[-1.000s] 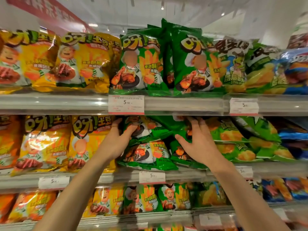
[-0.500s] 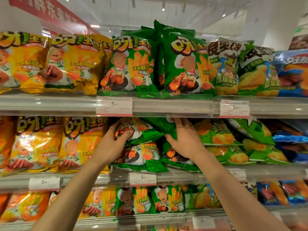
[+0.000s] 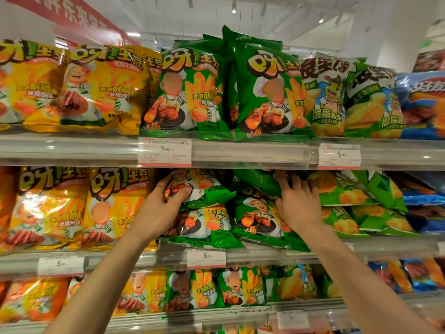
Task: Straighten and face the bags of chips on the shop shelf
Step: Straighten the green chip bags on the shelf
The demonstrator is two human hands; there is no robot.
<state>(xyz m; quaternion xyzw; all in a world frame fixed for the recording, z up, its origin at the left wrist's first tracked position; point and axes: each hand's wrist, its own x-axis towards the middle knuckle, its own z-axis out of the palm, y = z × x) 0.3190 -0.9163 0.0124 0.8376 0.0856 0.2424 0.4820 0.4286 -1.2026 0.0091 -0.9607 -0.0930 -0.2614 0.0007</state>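
Note:
On the middle shelf (image 3: 265, 255) green chip bags lie in a loose, tilted pile. My left hand (image 3: 159, 210) grips the left edge of the upper green bag (image 3: 204, 186), thumb across its front. A second green bag (image 3: 212, 225) lies under that one. My right hand (image 3: 298, 201) presses flat, fingers spread, on another green bag (image 3: 257, 215), fingertips reaching a dark green bag (image 3: 257, 180) tilted behind it. The back of the pile is hidden under the upper shelf.
The upper shelf (image 3: 240, 153) carries upright yellow bags (image 3: 103, 88) and green bags (image 3: 267, 92). Yellow bags (image 3: 113, 208) stand left of my hands; light green bags (image 3: 344, 191) lie slumped to the right, blue bags (image 3: 423, 194) beyond. Price tags (image 3: 206, 257) clip the shelf rails. A lower shelf (image 3: 192, 314) holds more bags.
The view has shifted a little; both hands stay on the green pile. My right hand has slid up towards the dark green bag, and my left keeps its hold.

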